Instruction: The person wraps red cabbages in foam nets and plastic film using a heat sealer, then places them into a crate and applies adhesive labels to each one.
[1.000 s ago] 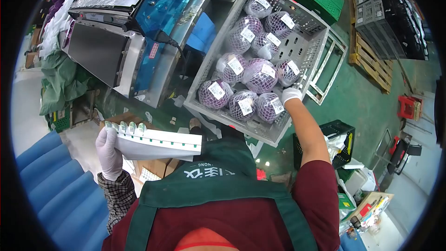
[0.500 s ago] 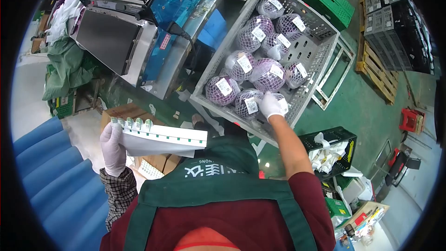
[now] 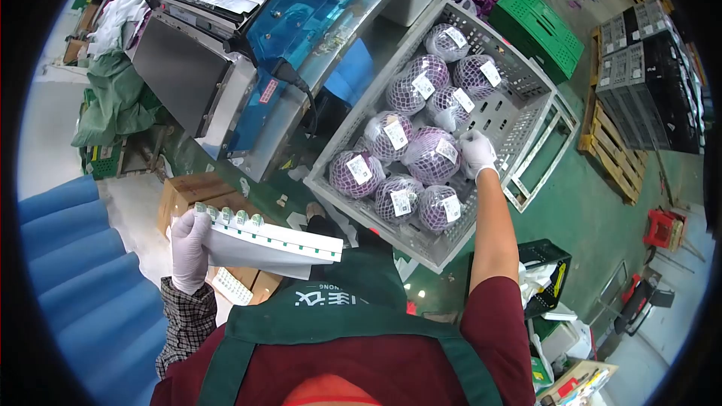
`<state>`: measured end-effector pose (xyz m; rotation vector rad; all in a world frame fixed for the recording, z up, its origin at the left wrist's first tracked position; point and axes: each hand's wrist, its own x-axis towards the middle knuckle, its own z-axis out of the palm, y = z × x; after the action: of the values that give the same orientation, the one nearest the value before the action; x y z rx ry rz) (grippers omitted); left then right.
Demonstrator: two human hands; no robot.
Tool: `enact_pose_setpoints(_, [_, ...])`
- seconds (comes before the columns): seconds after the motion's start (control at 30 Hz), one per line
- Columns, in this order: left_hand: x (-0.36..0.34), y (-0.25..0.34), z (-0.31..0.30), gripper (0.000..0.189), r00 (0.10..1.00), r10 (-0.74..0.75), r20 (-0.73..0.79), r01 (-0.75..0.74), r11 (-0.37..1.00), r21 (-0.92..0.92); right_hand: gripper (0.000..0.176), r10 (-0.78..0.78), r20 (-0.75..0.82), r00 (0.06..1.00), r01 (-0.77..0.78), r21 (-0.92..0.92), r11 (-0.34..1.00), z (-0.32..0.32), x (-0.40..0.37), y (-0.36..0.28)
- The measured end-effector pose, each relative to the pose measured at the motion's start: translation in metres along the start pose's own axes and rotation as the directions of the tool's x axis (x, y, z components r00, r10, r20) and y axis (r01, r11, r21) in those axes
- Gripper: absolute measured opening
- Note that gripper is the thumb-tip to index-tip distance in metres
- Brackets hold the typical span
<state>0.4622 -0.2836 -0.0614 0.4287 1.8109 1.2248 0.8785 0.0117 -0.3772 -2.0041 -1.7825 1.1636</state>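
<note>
Right hand rests on the purple balls at three o'clock in the crate; grip unclear to me. My left hand clutches the sticker sheet. Every one I see looks tagged.

Green painted floor, wooden pallet, stacked black crates, green crate, blue-covered machine

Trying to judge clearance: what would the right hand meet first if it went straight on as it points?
Probably the netted cabbage just beyond the right hand in the crate; depth is unclear, so it might pass above.
</note>
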Motion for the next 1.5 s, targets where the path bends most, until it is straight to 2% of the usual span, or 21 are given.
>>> enact_pose_setpoints(0.1, [0.0,-0.002,0.008,0.012,1.0,0.007,-0.002,-0.007,0.999,0.05,0.019,-0.125,0.108,0.986,0.163,-0.501,0.85,-0.018,-0.02,-0.046])
enact_pose_setpoints(0.17, [-0.002,0.0,0.012,0.012,1.0,0.026,0.002,-0.026,0.995,0.093,0.025,-0.122,0.183,0.976,0.212,-0.632,0.745,-0.044,-0.027,-0.068])
enact_pose_setpoints(0.23, [0.0,0.003,0.014,0.012,1.0,0.023,0.002,-0.024,0.995,0.096,0.026,-0.185,-0.011,0.983,0.148,-0.555,0.819,-0.055,-0.017,-0.068])
enact_pose_setpoints(0.3, [-0.005,0.004,0.016,0.011,1.0,0.004,-0.019,-0.003,0.998,0.07,0.026,0.024,0.223,0.974,-0.025,0.0,1.0,-0.058,-0.02,-0.072])
enact_pose_setpoints(0.37, [-0.006,0.005,0.022,0.011,0.999,-0.006,-0.051,0.007,1.0,0.015,0.026,-0.002,0.409,0.912,-0.215,0.484,0.848,-0.04,-0.027,-0.087])
enact_pose_setpoints(0.43, [-0.009,0.002,0.019,0.011,0.999,-0.027,-0.029,0.027,1.0,-0.001,0.028,-0.175,0.459,0.871,-0.109,0.527,0.843,0.004,-0.026,-0.093])
enact_pose_setpoints(0.5, [-0.011,-0.003,0.012,0.011,0.999,-0.028,-0.022,0.029,0.999,0.027,0.026,-0.183,0.507,0.842,-0.145,0.54,0.829,0.046,-0.011,-0.089])
enact_pose_setpoints(0.6, [-0.018,-0.006,0.008,0.01,0.993,-0.055,-0.1,0.055,0.998,0.0,0.024,-0.056,0.435,0.899,-0.152,0.428,0.891,0.06,-0.001,-0.11])
enact_pose_setpoints(0.73, [-0.025,-0.015,0.0,0.011,0.985,-0.078,-0.154,0.074,0.997,-0.034,0.025,-0.178,0.321,0.93,0.179,0.027,0.983,0.091,0.033,-0.094])
enact_pose_setpoints(0.8, [-0.026,-0.02,-0.007,0.011,0.986,-0.073,-0.153,0.07,0.997,-0.02,0.024,-0.275,0.31,0.91,0.354,-0.24,0.904,0.103,0.04,-0.09])
enact_pose_setpoints(0.9, [-0.031,-0.024,-0.012,0.012,0.984,-0.081,-0.161,0.08,0.997,-0.012,0.021,-0.254,0.173,0.952,0.306,-0.603,0.736,0.059,0.011,-0.141])
enact_pose_setpoints(1.0, [-0.03,-0.024,-0.015,0.012,0.984,-0.075,-0.164,0.069,0.997,-0.044,0.018,-0.219,0.174,0.96,0.261,-0.273,0.926,0.047,0.017,-0.136])
enact_pose_setpoints(1.03, [-0.03,-0.025,-0.018,0.012,0.984,-0.079,-0.159,0.074,0.997,-0.034,0.015,-0.169,0.258,0.951,0.122,0.191,0.974,0.049,0.0,-0.139])
enact_pose_setpoints(1.07, [-0.029,-0.025,-0.02,0.012,0.985,-0.081,-0.15,0.079,0.997,-0.025,0.01,-0.131,0.398,0.908,-0.056,0.425,0.903,0.064,-0.012,-0.131])
enact_pose_setpoints(1.1, [-0.027,-0.025,-0.019,0.012,0.986,-0.097,-0.139,0.093,0.995,-0.037,0.008,-0.048,0.448,0.893,-0.209,0.505,0.838,0.063,-0.046,-0.15])
enact_pose_setpoints(1.13, [-0.025,-0.023,-0.016,0.012,0.986,-0.11,-0.127,0.104,0.993,-0.048,0.008,-0.104,0.437,0.893,-0.186,0.572,0.799,0.091,-0.053,-0.133])
enact_pose_setpoints(1.17, [-0.024,-0.021,-0.014,0.012,0.986,-0.118,-0.119,0.113,0.992,-0.054,0.011,-0.058,0.485,0.873,-0.334,0.679,0.653,0.103,-0.07,-0.136])
enact_pose_setpoints(1.23, [-0.022,-0.017,-0.013,0.012,0.988,-0.113,-0.107,0.107,0.993,-0.06,0.015,-0.007,0.398,0.917,-0.298,0.698,0.651,0.126,-0.084,-0.133])
enact_pose_setpoints(1.3, [-0.021,-0.018,-0.016,0.012,0.989,-0.111,-0.095,0.106,0.993,-0.06,0.015,-0.112,0.142,0.983,0.019,0.534,0.845,0.146,-0.087,-0.115])
enact_pose_setpoints(1.4, [-0.019,-0.024,-0.025,0.012,0.99,-0.109,-0.089,0.106,0.993,-0.044,0.016,0.012,0.093,0.996,-0.053,0.461,0.886,0.162,-0.093,-0.1])
enact_pose_setpoints(1.5, [-0.017,-0.022,-0.027,0.012,0.99,-0.107,-0.092,0.106,0.994,-0.015,0.015,-0.08,-0.046,0.996,0.091,0.32,0.943,0.173,-0.098,-0.093])
